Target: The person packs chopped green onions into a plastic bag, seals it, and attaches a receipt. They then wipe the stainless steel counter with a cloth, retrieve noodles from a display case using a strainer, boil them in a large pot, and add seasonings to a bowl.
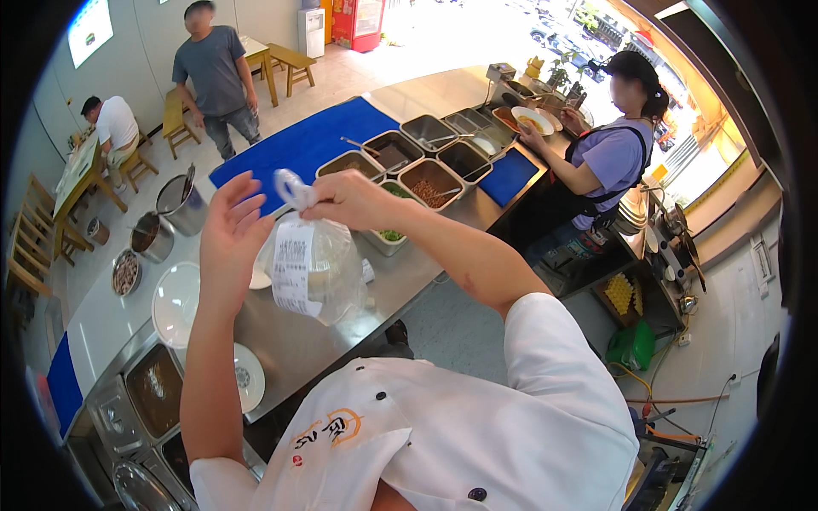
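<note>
A knotted clear plastic bag (342, 268) hangs over the steel counter (383, 294), with a pale container partly visible inside. A white printed slip (293, 268) bearing writing is on its near side. My right hand (351, 199) grips the bag by its twisted neck, below a loop of plastic (293, 188). Left of the bag, my left hand (235, 236) is raised with its fingers apart and nothing in it. White plates lie on the counter past my left forearm.
Metal food pans (434, 182) with ladles stand at the counter's far side, beside a blue mat (307, 150). Steel pots (182, 204) are at the left. A co-worker (601, 147) holds a plate at right; another person (214, 76) stands beyond the counter.
</note>
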A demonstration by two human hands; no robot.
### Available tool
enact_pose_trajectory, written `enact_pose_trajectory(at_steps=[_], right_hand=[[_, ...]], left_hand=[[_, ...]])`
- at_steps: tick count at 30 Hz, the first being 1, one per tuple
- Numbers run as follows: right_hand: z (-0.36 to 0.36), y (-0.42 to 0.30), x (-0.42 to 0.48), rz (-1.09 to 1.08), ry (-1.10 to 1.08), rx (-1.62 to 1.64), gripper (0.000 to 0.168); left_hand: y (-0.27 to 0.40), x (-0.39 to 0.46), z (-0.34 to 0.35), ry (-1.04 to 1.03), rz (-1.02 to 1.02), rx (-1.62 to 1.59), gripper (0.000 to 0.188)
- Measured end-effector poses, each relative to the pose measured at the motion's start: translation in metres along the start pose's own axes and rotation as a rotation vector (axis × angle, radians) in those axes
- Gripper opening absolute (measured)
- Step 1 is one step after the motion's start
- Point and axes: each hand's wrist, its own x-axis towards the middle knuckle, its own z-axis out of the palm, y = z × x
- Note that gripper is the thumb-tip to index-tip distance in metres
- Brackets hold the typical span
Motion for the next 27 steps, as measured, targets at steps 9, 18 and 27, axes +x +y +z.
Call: enact_pose_trajectory(at_steps=[9,18,27], right_hand=[[-0.193,0.138,0.04,0.359,0.283,-0.14,0.031],[-0.333,0.393,0.057,0.497,0.486,-0.619,0.026],[-0.378,0.651,0.062,0.764,0.644,-0.611,0.025]], left_hand=[[-0.093,-0.029,0.022,0.45,-0.148,0.028,0.033],[-0.209,-0.194,0.139,0.869,-0.824,0.296,0.031],[-0.21,-0.324,0.201,0.558,-1.593,0.596,0.039]])
